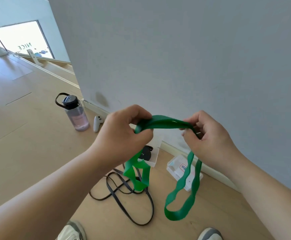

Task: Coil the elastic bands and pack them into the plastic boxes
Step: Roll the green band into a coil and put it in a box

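A wide, flat green elastic band (167, 122) is held up in the air in front of the person, above the wooden floor (28, 135). A doubled stretch of it runs nearly level between the two hands, slightly arched. From the left hand (124, 135) a twisted, rippled loop hangs down. From the right hand (208, 135) a longer loop with wavy edges drops lower and curves round at its bottom. The rubber is smooth and slightly glossy.

The left hand grips the band with fingers and thumb curled round it. The right hand pinches the other end between thumb and bent fingers.

Below the left hand, a thin black elastic band (117, 196) lies in loose tangled loops on the floor. Just behind it stands an open clear plastic box (156, 156) with a dark coiled band (146, 153) inside. A second clear plastic box (175, 163), bearing a red-edged label, sits near the skirting of the grey wall (175, 49).

Further left, a clear water bottle (75, 113) with a black lid stands beside a white controller (97, 122). The toes of two shoes (72, 231) show at the bottom edge.
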